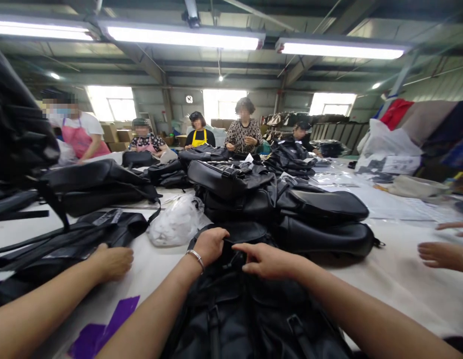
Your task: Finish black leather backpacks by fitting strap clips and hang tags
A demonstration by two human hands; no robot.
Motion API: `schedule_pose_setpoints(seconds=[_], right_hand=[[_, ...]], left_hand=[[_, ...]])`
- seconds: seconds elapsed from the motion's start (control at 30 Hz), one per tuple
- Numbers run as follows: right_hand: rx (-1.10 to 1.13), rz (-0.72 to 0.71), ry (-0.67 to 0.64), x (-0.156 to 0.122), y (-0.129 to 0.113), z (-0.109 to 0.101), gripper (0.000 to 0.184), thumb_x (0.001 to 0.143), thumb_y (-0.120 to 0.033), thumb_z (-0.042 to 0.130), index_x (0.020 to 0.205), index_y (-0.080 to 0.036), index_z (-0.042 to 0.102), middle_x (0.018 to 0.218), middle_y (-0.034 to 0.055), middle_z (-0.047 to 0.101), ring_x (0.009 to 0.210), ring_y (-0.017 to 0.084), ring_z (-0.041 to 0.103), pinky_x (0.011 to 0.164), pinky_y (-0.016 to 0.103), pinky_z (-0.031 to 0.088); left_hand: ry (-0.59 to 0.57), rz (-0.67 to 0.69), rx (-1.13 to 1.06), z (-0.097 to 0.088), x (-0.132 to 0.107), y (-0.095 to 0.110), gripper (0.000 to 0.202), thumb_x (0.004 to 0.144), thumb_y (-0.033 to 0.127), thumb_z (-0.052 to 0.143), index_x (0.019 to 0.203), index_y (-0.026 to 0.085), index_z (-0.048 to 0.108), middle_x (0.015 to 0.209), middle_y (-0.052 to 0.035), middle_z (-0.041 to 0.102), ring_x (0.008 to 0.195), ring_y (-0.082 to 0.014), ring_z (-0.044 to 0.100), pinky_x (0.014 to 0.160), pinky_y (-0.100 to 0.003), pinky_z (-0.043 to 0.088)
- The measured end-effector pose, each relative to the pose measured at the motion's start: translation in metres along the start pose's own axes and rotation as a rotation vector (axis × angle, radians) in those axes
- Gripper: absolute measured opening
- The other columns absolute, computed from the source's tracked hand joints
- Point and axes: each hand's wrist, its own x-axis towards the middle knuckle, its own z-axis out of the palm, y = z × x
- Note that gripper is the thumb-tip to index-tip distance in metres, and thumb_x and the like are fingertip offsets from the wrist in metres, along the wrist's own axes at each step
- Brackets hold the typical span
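Right now my left hand (211,247), with a silver bracelet (195,257) at the wrist, is curled closed on the top edge of the black backpack (249,309), fingers bunched together on the material. My right hand (270,259) is just beside it, the index finger stretched toward the left and the other fingers bent; whether they pinch anything, I cannot tell. The backpack lies at the near middle of the white table (403,289), two buckled straps (214,319) showing on it.

Just beyond it rises a pile of black bags (234,184). Left of that pile sits a clear plastic bag (177,219) with something white inside. Farther left, another person's hand (115,262) is at the near side of another black bag (119,224), and a purple piece (104,326) lies between that arm and mine. At the right edge, one more hand (446,254), also not mine, shows above the table, fingers spread. On the far side five people are ranged along the table, one wearing a yellow apron (199,138), and long lamps (186,37) shine overhead.
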Motion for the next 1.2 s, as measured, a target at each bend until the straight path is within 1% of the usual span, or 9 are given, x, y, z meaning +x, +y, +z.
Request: schedule_pose_setpoints(seconds=[0.1, 0.17, 0.27, 0.37, 0.5, 0.67, 0.83, 1.0, 1.2], right_hand=[[0.036, 0.049, -0.030, 0.020, 0.003, 0.012, 0.036, 0.087, -0.028, 0.051, 0.120, -0.018, 0.062, 0.085, 0.0028, 0.070, 0.057, 0.010, 0.060, 0.054, 0.019, 0.045], [0.008, 0.076, 0.006, 0.020, 0.010, 0.016, 0.029, 0.090, -0.030, 0.045, 0.100, -0.015, 0.068, 0.080, 0.0030, 0.069, 0.056, 0.011, 0.061, 0.051, 0.018, 0.044], [-0.091, 0.126, 0.078, 0.006, 0.021, 0.013, 0.030, 0.090, -0.027, 0.042, 0.089, -0.014, 0.069, 0.071, 0.0036, 0.069, 0.058, 0.013, 0.062, 0.053, 0.020, 0.043], [-0.276, 0.154, 0.129, -0.010, 0.028, 0.008, 0.024, 0.086, -0.025, 0.049, 0.081, -0.016, 0.071, 0.074, 0.0067, 0.070, 0.070, 0.019, 0.064, 0.064, 0.026, 0.043], [-0.506, 0.152, 0.107, -0.017, 0.025, 0.017, 0.020, 0.083, -0.023, 0.053, 0.089, -0.016, 0.071, 0.090, 0.0128, 0.070, 0.084, 0.026, 0.065, 0.071, 0.031, 0.044], [-0.721, -0.026, 0.052, -0.014, 0.015, 0.027, 0.031, 0.084, -0.019, 0.052, 0.114, -0.018, 0.061, 0.095, 0.0114, 0.070, 0.082, 0.024, 0.066, 0.072, 0.032, 0.046], [-0.358, -0.045, 0.141, -0.015, 0.017, 0.015, 0.029, 0.090, -0.032, 0.050, 0.110, -0.021, 0.067, 0.097, 0.0076, 0.073, 0.087, 0.021, 0.066, 0.076, 0.028, 0.045], [0.142, 0.194, 0.217, 0.005, 0.028, 0.004, 0.018, 0.081, -0.026, 0.058, 0.080, -0.015, 0.072, 0.068, 0.0017, 0.067, 0.063, 0.014, 0.057, 0.060, 0.024, 0.040], [0.404, 0.365, 0.179, 0.043, 0.030, 0.015, 0.027, 0.083, -0.036, 0.057, 0.067, -0.015, 0.062, 0.054, -0.0026, 0.053, 0.043, 0.006, 0.042, 0.043, 0.019, 0.031]], left_hand=[[0.010, -0.021, -0.012, 0.000, -0.002, -0.001, 0.032, 0.079, 0.005, 0.050, 0.100, 0.019, 0.070, 0.098, -0.0054, 0.074, 0.094, -0.0199, 0.067, 0.088, -0.031, 0.053], [0.020, -0.032, -0.026, 0.001, -0.005, -0.002, 0.032, 0.079, 0.005, 0.051, 0.101, 0.020, 0.070, 0.099, -0.0051, 0.073, 0.095, -0.0198, 0.067, 0.089, -0.031, 0.052], [0.040, -0.050, -0.052, 0.006, -0.008, -0.004, 0.032, 0.079, 0.006, 0.052, 0.101, 0.020, 0.069, 0.100, -0.0051, 0.073, 0.096, -0.0201, 0.067, 0.089, -0.032, 0.053], [0.059, -0.060, -0.082, 0.011, -0.010, -0.006, 0.032, 0.077, 0.005, 0.053, 0.101, 0.020, 0.069, 0.099, -0.0052, 0.073, 0.095, -0.0203, 0.067, 0.090, -0.033, 0.053], [0.092, -0.069, -0.109, 0.015, -0.009, -0.005, 0.032, 0.076, 0.004, 0.051, 0.100, 0.019, 0.068, 0.100, -0.0058, 0.072, 0.096, -0.0211, 0.066, 0.090, -0.034, 0.053], [0.135, -0.087, -0.137, 0.012, -0.011, -0.003, 0.031, 0.075, 0.004, 0.052, 0.097, 0.020, 0.068, 0.097, -0.0040, 0.072, 0.093, -0.0198, 0.067, 0.089, -0.033, 0.053], [0.177, -0.129, -0.171, 0.010, -0.010, -0.003, 0.028, 0.075, 0.006, 0.052, 0.093, 0.021, 0.068, 0.096, -0.0030, 0.073, 0.092, -0.0195, 0.067, 0.089, -0.034, 0.054], [0.203, -0.179, -0.216, 0.011, -0.008, -0.004, 0.029, 0.073, 0.007, 0.053, 0.093, 0.022, 0.069, 0.094, -0.0017, 0.073, 0.091, -0.0188, 0.068, 0.087, -0.033, 0.055], [0.221, -0.200, -0.253, 0.009, -0.006, -0.002, 0.028, 0.073, 0.007, 0.053, 0.093, 0.021, 0.067, 0.094, -0.0023, 0.072, 0.091, -0.0190, 0.067, 0.087, -0.033, 0.054]])
